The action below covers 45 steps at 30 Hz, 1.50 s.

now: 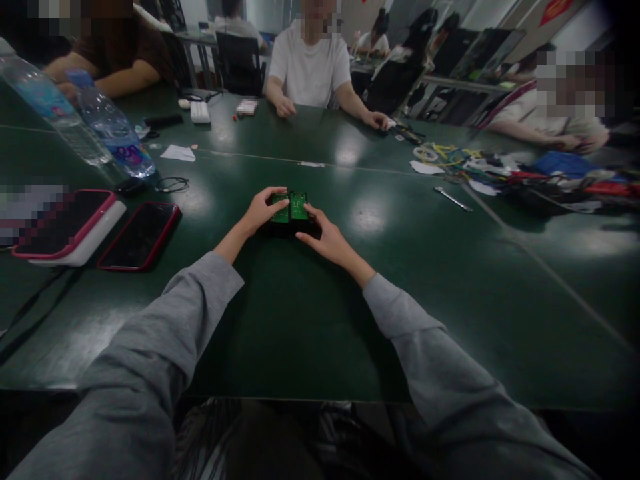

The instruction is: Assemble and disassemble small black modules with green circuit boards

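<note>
Near the middle of the green table, two hands are at work on a pair of green circuit boards, set side by side with a dark case under them. From the left comes the left hand, and it has hold of that side: thumb laid across the top of the left board, fingers bent round the far edge. Over on the other side it's the right hand, a fingertip touching the right board's edge, thumb stretched out by the near corner; those two stand apart, and whether they clamp the case I cannot tell. Grey sleeves run back from both wrists.

Look left and a red-edged phone lies flat, screen dark, just beside a second phone resting on something white. Beyond them two clear water bottles, the nearer one with a purple label, appear tilted in this view, and a scrap of white paper lies to their right. Out on the right, a wrench lies near a heap of tangled cables. Across the table sits a person in a white T-shirt, one hand by some small items.
</note>
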Tool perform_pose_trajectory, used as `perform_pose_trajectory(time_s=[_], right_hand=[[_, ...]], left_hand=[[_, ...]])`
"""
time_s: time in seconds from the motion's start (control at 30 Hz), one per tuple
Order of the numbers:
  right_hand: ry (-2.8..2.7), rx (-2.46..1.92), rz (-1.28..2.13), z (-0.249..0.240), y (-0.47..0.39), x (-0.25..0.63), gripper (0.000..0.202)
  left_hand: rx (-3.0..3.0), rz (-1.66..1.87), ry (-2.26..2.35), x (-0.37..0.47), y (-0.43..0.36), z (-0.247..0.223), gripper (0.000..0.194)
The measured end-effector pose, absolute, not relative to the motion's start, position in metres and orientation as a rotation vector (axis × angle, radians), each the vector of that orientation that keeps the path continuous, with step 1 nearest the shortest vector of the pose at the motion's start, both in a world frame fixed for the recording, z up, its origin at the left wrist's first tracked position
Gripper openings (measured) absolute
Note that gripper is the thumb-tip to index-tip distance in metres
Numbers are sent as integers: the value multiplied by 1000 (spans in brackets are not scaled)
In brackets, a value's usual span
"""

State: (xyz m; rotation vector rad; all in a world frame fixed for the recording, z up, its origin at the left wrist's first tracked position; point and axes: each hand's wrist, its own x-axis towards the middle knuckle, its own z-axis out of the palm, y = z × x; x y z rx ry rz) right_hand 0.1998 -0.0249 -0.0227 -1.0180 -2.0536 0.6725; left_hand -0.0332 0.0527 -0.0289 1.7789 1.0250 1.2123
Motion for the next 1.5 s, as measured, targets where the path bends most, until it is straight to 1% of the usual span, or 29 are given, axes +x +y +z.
perform_pose_trajectory(time_s=[0.17, 0.43, 0.63, 0.77, 0.97, 1.13, 1.2, 1.27, 1.33, 1.4, 1.5], right_hand=[[-2084, -1046, 622, -19, -28, 198, 79], [-2031, -1024, 607, -16, -31, 197, 63], [-2003, -1042, 631, -12, -35, 196, 58], [-2007, -1042, 614, -12, -36, 195, 58], [-2045, -1064, 579, -15, -35, 194, 60], [-2074, -1062, 534, -17, -34, 195, 61], [-2117, -1061, 456, -16, -35, 195, 65], [-2186, -1046, 310, -15, -37, 193, 72], [-2272, -1012, 162, -13, -40, 190, 73], [-2346, -986, 65, -11, -44, 186, 67], [-2353, -1008, -34, -8, -50, 182, 50]], left_hand=[[1794, 1216, 1046, -31, 57, -31, 37], [1766, 1119, 1010, -30, 55, -26, 44], [1725, 1166, 1081, -30, 48, -21, 33], [1669, 1190, 1105, -29, 47, -20, 28], [1668, 1207, 1093, -29, 49, -22, 27], [1665, 1228, 1093, -28, 51, -24, 22], [1668, 1230, 1094, -28, 50, -24, 22], [1669, 1236, 1093, -28, 49, -23, 22], [1672, 1246, 1082, -28, 49, -23, 23], [1678, 1249, 1073, -27, 49, -23, 23], [1673, 1240, 1077, -27, 50, -24, 25]])
